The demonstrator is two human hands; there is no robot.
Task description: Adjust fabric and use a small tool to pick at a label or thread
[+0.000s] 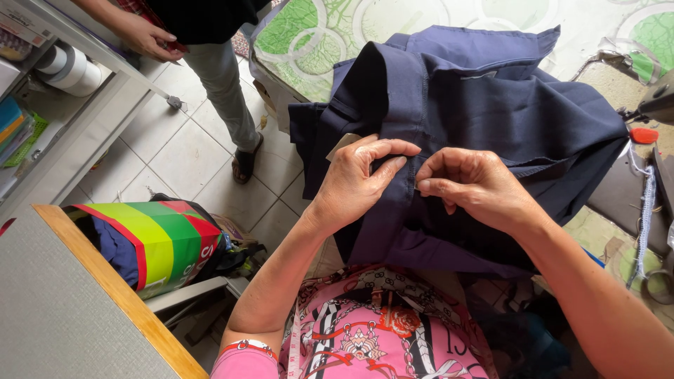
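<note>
A navy blue garment [484, 105] lies bunched over my lap and the table with a green-patterned cover [302, 35]. My left hand [358, 179] pinches a stitched strip of the garment near the middle, thumb and forefinger closed on the cloth. My right hand [470, 186] pinches the same strip just to the right, fingertips almost touching the left hand's. A small pale tag [342, 144] shows just behind my left hand.
Another person in grey trousers [221, 77] stands on the tiled floor at the back left, one hand [147, 38] on a white shelf unit. A striped multicoloured bag [154, 242] sits beside a wood-edged table [105, 281]. A sewing machine part and red tool [642, 135] are at right.
</note>
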